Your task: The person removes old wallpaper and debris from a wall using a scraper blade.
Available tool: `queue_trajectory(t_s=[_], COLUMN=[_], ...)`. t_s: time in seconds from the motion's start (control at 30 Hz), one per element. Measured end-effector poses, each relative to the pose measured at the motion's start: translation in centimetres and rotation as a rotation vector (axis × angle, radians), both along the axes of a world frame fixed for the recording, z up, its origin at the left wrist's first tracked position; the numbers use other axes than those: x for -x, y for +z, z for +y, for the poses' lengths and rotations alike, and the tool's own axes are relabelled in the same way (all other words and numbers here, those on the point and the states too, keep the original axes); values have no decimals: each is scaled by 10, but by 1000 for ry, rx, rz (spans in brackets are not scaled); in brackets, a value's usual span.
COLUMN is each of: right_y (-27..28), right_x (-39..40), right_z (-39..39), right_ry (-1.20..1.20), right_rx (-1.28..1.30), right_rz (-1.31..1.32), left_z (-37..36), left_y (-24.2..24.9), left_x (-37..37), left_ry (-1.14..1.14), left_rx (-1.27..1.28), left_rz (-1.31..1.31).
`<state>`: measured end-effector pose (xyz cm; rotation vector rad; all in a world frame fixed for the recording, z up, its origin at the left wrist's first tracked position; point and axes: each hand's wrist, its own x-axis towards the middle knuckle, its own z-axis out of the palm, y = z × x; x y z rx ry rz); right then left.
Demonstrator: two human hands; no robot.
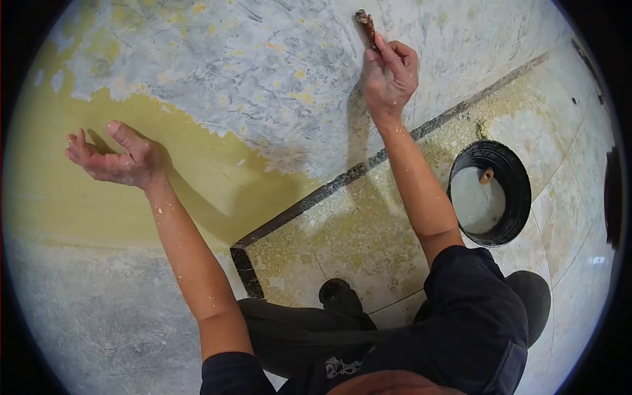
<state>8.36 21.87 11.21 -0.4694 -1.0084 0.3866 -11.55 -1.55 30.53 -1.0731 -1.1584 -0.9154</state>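
No readable writing appeared anywhere; the only mark was a small white design [342,366] on the person's dark clothing, too blurred to make out.

The right hand [390,74] was closed around a slim tool [366,25] with a reddish-brown, paint-crusted handle, fingers curled about its lower end. The tool rose up and to the left from the fingers, its tip against the wall [263,59], which there was scraped to mottled grey-white with yellow flecks.

The left hand [113,158] held nothing. It was open, palm turned up, fingers loosely curved, resting against the yellow-painted part of the wall. Both forearms were speckled with pale spots.

Below and to the right of the right hand, a black bucket [521,197] stood on the tiled floor [355,230], holding pale liquid with a small tan object [486,175] floating in it.
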Motion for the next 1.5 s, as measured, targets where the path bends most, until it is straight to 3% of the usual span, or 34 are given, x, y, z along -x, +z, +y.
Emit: queue_trajectory(t_s=[0.1,0.17,0.23,0.3,0.4,0.43,0.53,0.63,0.77,0.83,0.9,0.93,1.0,1.07,1.1,1.13,1.23,1.27,1.33,1.37,1.43,1.5], right_y=[1,10,12,7,-13,-21,-67,-53,-29,-37,-86,-96,-114,-76,-77,-81,-96,-105,-125,-135,-132,-126], right_x=[12,9,8,14,25,37,63,39,21,30,72,74,73,26,20,23,43,49,68,61,26,4], right_z=[-4,3,10,13,-16,-29,-85,-60,-17,-69,-114,-109,-105,-58,-21,-25,-64,-101,-127,-119,-79,-23], right_ry=[74,-33,92,65,-156,-289,96,-47,-139,-214,788,779,303,-239,-244,-247,-244,-85,243,244,-218,-196], right_rx=[11,74,36,-14,29,-86,-217,-251,-38,32,618,612,-177,31,150,156,48,173,-253,-246,33,197], right_rz=[114,99,201,234,-44,-91,-186,-290,-41,-482,-1017,-1021,-441,-632,-177,-181,-338,-857,-364,-366,-909,-276], left_z=[-5,-2,0,-3,0,0,-2,0,-1,1,2,2,-2,-1,-2,0,0,-1,-3,-5,-3,-1], left_y=[1,0,0,1,1,0,2,0,-1,-2,-2,-2,-2,-3,-3,-3,-2,-1,1,0,-2,-6], left_x=[9,3,2,5,6,5,4,2,-1,0,-1,0,2,3,4,5,5,6,8,10,10,5], left_ry=[70,67,60,138,80,73,114,91,137,141,82,78,125,113,108,105,127,145,159,179,195,74], left_rx=[58,61,48,46,31,26,35,55,56,39,37,26,50,59,54,60,39,50,65,53,67,44], left_rz=[76,68,63,66,71,67,67,75,15,5,0,-3,-21,-13,-2,-5,16,40,66,30,-9,-200])
